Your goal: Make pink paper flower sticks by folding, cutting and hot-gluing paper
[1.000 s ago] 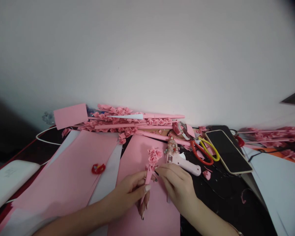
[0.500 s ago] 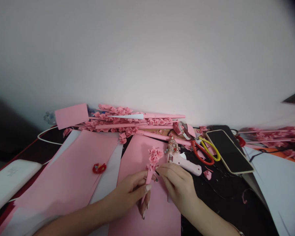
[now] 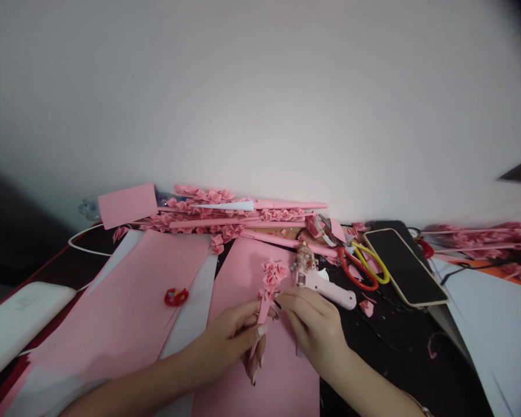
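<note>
My left hand (image 3: 238, 336) is closed around the lower part of a pink paper flower stem (image 3: 263, 315), its thumb lying along the stem. Folded pink paper blossoms (image 3: 272, 277) cluster at the upper end, which points away from me. My right hand (image 3: 315, 324) is closed in a pinch against the stem just below the blossoms; what lies between its fingertips is partly hidden. A thin pale strip shows beneath this hand. Under both hands lies a pink paper sheet (image 3: 238, 266). Just beyond my right hand rests a pale pink glue gun (image 3: 334, 291) with a crusted nozzle.
Finished pink flower stems (image 3: 243, 223) are piled along the wall. Scissors (image 3: 364, 269) with red and yellow handles and a phone (image 3: 403, 266) lie at right. Pink sheets (image 3: 125, 295) with a small red object (image 3: 176, 297) and a white power bank (image 3: 26, 318) are at left.
Almost nothing differs. Both hands keep their hold on the flower stem, and the view has shifted very slightly.
</note>
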